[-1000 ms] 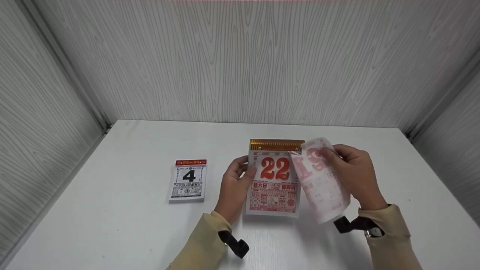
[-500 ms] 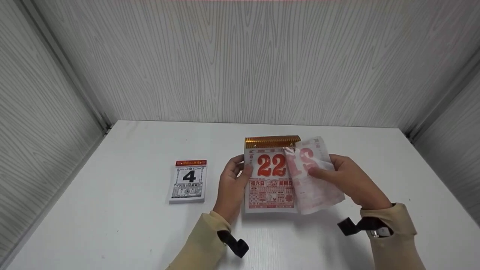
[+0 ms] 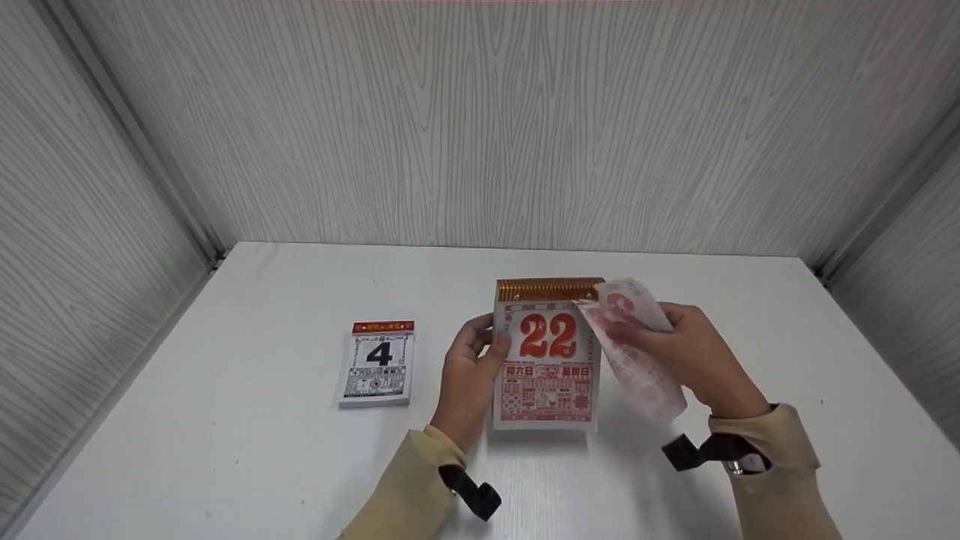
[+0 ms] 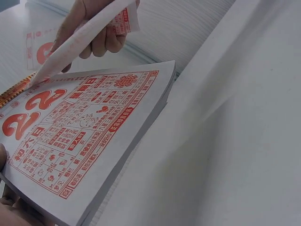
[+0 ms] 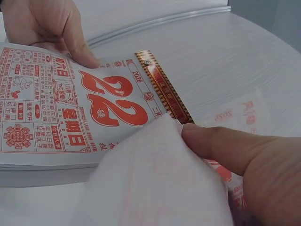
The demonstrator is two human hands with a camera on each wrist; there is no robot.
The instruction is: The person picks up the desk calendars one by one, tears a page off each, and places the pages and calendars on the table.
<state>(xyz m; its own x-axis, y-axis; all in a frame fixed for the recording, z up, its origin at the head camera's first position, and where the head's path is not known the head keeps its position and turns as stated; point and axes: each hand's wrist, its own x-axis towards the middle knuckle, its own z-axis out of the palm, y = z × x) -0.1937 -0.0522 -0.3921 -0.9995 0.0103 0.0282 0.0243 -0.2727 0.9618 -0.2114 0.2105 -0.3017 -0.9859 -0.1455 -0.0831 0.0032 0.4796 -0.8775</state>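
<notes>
A tear-off calendar [image 3: 546, 375] with a gold binding strip [image 5: 162, 87] shows a red 22 on its top sheet. My left hand [image 3: 469, 375] grips its left edge, the thumb on the front and the other fingers mostly hidden behind. Beside its right edge, my right hand [image 3: 694, 356] pinches thin calendar sheets [image 3: 645, 375], bent over with pale red print on them. One corner of these sheets meets the calendar's upper right, just under the strip; whether it is still attached I cannot tell. In the left wrist view the sheets [image 4: 77, 44] rise from the binding end.
A smaller tear-off calendar [image 3: 377, 367] with a red header and a black 4 lies on the white table [image 3: 247, 450], left of my left hand. Grey wood-grain panels [image 3: 480, 127] stand behind the table and on both sides.
The sheets in my right hand swing out flatter over the calendar's right side, then bend back narrower, uncovering its right edge again. The calendar shifts slightly left and back; my left hand keeps its hold.
</notes>
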